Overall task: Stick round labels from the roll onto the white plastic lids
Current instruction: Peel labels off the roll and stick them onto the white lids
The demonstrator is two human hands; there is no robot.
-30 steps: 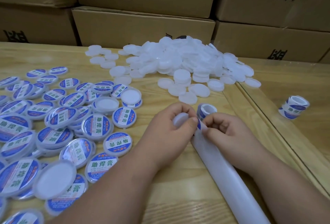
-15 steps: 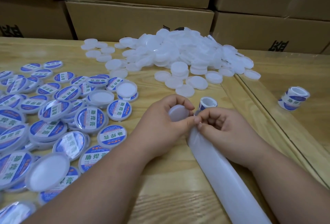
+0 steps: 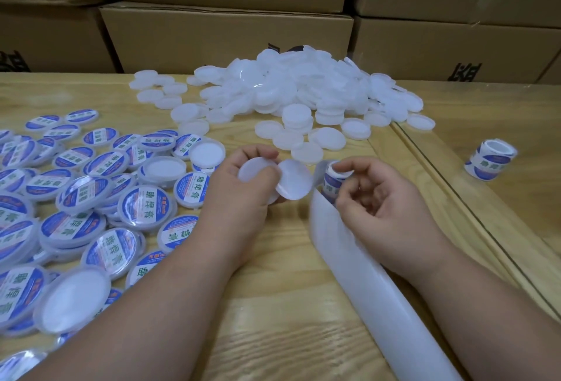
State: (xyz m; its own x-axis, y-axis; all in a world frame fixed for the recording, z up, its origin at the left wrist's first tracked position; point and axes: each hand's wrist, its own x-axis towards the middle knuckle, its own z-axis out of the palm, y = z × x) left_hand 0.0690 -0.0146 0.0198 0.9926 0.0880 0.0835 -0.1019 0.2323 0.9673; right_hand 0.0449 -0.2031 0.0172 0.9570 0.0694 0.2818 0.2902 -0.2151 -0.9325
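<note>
1. Lids already carrying blue labels (image 3: pixel 145 207) are lying spread and overlapping across the left part of the wooden table (image 3: pixel 273 304), a few of them turned with the plain white inside up. Judging by that spread, a good share of the work is done.

2. A large heap of unlabelled white lids (image 3: pixel 297 89) is sitting at the far middle of the table in front of stacked cardboard boxes (image 3: pixel 227 34), with loose lids trailing toward the person. That heap looks at least as big as the finished lot, so plenty is left.

3. The left hand (image 3: pixel 243 192) is curling its fingers round one bare white lid (image 3: pixel 258 171) and is pinching a peeled round label (image 3: pixel 294 180) by its edge, pale back facing the camera, just beside that lid. The label is not yet on the lid.

4. The right hand (image 3: pixel 382 207) is gripping the small label roll (image 3: pixel 332 180) with thumb and fingers, close to the left hand. A long white strip of spent backing paper (image 3: pixel 373 289) is trailing from the roll toward the near edge.

5. A second label roll (image 3: pixel 490 162) is resting well apart to the right, untouched, which suggests labels will be on hand for the remaining pile.
</note>
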